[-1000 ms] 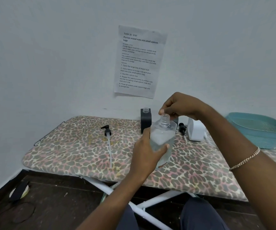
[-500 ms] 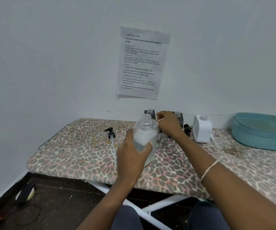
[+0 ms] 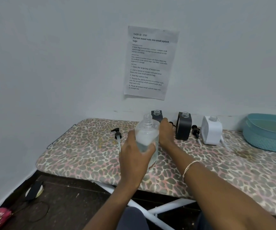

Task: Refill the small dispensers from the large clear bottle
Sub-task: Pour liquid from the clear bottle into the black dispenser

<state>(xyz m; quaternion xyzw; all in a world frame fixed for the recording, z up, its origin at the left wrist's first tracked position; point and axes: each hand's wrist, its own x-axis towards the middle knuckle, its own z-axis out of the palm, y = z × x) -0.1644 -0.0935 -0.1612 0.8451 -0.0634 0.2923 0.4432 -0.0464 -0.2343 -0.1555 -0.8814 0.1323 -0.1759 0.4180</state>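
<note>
Large clear bottle (image 3: 148, 135): upright, uncapped, over the leopard-print board (image 3: 84, 155), in front of the dispensers. The left hand (image 3: 136, 153) has its fingers wrapped round the lower body. Compared with one second ago, the right hand (image 3: 166, 135) has left the bottle neck and lies between the left black dispenser (image 3: 157, 115) and the right black dispenser (image 3: 183, 130). The bottle hides its fingertips, so its grip cannot be told.

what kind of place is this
Likely a makeshift task-recording setup in a plain room: an ironing board serves as the table, and a printed task sheet is stuck to the bare wall.
</note>
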